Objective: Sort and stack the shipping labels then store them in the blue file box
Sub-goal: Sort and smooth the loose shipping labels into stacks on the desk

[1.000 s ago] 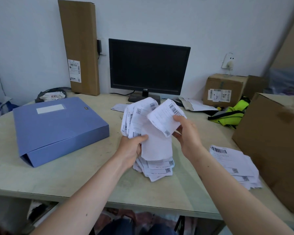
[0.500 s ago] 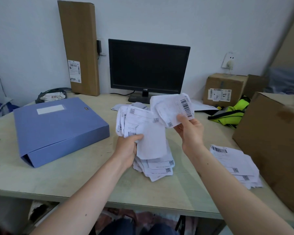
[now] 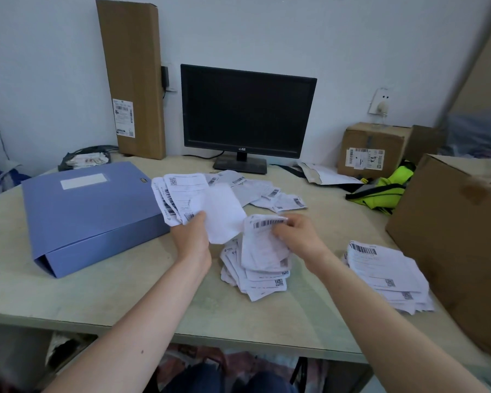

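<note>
Pale and scuffed, the table (image 3: 102, 302) carried the shipping labels in several lots. The left hand (image 3: 192, 239) gripped a fanned bundle of labels (image 3: 182, 197), thumb clamped across its front. The right hand (image 3: 298, 236) pinched a single label (image 3: 262, 245) and, having held it raised half a second before, had brought it down onto the middle pile (image 3: 260, 282). Another stack (image 3: 389, 273) lay well apart to the right, and loose labels (image 3: 270, 192) lay scattered behind the hands. The blue file box (image 3: 88, 214) lay flat and closed at the left, its contents hidden. Further out stood a dark monitor (image 3: 248, 112), a large cardboard box (image 3: 451, 236) and a smaller labelled carton (image 3: 372, 148).
</note>
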